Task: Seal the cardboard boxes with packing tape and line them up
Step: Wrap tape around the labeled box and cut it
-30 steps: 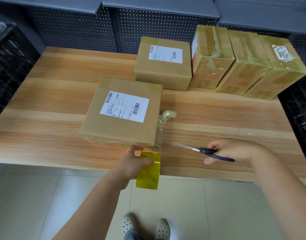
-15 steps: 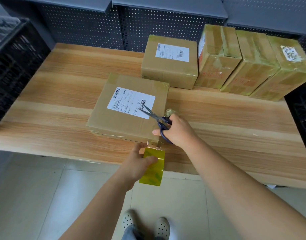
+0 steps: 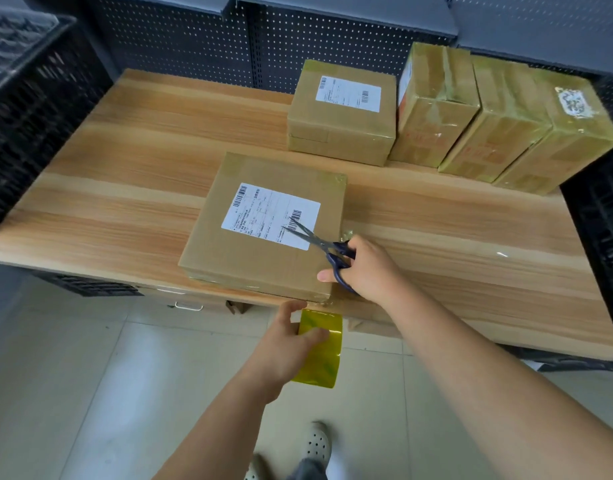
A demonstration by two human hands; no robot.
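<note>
My left hand [image 3: 284, 344] still grips the tape roll [image 3: 324, 355] just below the table [image 3: 125, 188] edge, by the near right corner of the flat box [image 3: 249, 268]. My right hand [image 3: 364, 268], out over bare wood a second ago, is now at that corner. It grips the scissors [image 3: 319, 242], whose blades are slightly parted over the label [image 3: 263, 213]. The back boxes [image 3: 343, 133] stay lined up.

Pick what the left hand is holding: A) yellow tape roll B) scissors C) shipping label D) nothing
A: the left hand grips the yellow tape roll just below the near edge of the table, while the right hand holds the scissors over the box.
</note>
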